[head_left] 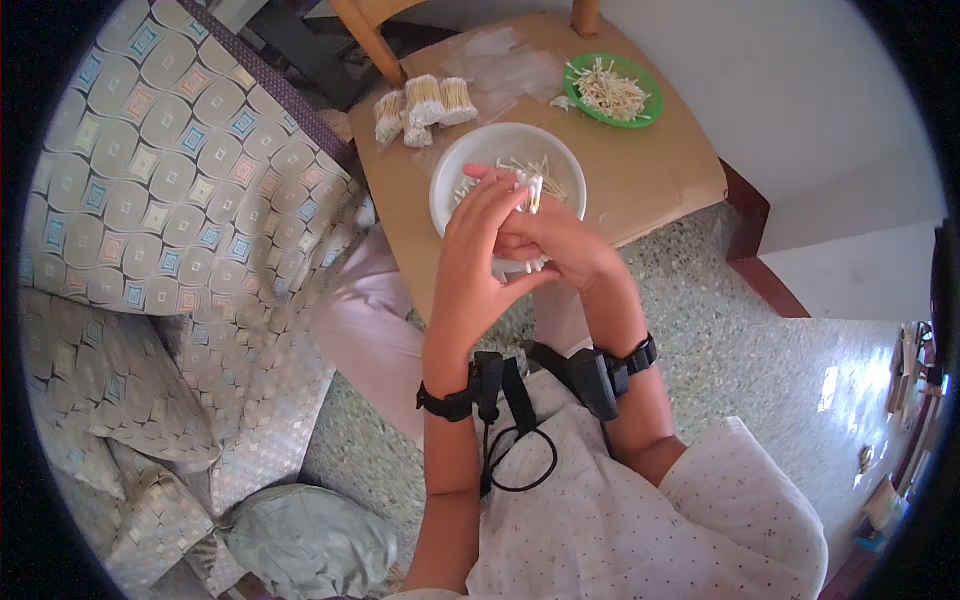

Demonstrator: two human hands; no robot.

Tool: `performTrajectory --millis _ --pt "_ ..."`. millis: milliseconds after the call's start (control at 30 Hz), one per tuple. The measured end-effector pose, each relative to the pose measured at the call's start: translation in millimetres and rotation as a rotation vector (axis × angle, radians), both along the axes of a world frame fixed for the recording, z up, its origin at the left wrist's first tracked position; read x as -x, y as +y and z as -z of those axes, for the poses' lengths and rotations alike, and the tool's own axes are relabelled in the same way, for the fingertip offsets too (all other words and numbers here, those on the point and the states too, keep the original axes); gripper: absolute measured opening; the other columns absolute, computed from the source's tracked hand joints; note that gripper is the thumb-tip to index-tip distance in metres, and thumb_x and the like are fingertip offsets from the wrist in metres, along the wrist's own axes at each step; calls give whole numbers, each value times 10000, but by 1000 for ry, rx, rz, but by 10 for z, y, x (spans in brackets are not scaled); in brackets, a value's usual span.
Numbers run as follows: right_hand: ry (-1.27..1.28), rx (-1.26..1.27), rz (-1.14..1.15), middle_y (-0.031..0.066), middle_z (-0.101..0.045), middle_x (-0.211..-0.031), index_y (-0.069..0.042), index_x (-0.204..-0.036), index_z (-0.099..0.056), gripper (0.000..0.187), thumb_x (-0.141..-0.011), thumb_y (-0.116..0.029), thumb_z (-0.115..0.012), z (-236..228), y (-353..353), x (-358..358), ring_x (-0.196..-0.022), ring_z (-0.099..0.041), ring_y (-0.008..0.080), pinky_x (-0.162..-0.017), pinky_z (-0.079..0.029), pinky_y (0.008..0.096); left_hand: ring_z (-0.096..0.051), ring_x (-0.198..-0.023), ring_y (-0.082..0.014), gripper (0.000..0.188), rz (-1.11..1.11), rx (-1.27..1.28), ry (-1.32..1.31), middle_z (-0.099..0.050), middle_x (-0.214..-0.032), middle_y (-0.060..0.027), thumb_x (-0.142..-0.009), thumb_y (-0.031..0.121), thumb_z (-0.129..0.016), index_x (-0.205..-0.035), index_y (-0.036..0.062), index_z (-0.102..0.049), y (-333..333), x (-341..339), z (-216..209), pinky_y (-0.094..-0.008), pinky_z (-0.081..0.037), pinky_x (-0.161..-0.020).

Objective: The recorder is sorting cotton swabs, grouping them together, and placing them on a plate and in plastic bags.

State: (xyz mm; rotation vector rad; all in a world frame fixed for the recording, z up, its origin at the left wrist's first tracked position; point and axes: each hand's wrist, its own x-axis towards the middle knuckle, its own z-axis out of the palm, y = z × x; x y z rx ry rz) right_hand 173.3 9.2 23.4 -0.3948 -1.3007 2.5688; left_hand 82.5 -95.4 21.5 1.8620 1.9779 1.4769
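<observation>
Together, both hands point(515, 245) clasp cotton swabs point(530, 192) over the white bowl point(455, 165) — green plate point(645, 85) holds more.

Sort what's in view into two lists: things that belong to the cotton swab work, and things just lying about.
In use:
left hand and right hand, both gripping a bunch of cotton swabs
white bowl with loose swabs
finished swab bundles
green plate of swabs
clear plastic sheets
cardboard-covered table

Lying about:
patterned sofa
grey-green cushion
wooden chair legs
</observation>
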Motion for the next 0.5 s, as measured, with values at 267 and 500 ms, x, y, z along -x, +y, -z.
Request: performTrajectory --millis 267,500 --pt "27 15 15 -66 -379 -706 -61 -1445 -273 609 -888 -96 -518 162 -40 89 -584 -339 22 -489 -257 174 -466 -1196 -349 917 82 132 4 -483 -1305 -160 -514 161 -879 -1307 65 -428 -48 125 65 -440 -387 -1000" --pt "30 73 54 -60 -406 -733 -120 -1451 -290 594 -908 -125 -530 69 -55 148 -605 -361 25 -495 -286 176 -385 -1280 -384 1133 79 129 142 -318 -1429 -203 -524 210 -897 -1425 82 -223 -23 249 136 -455 -391 -1016"
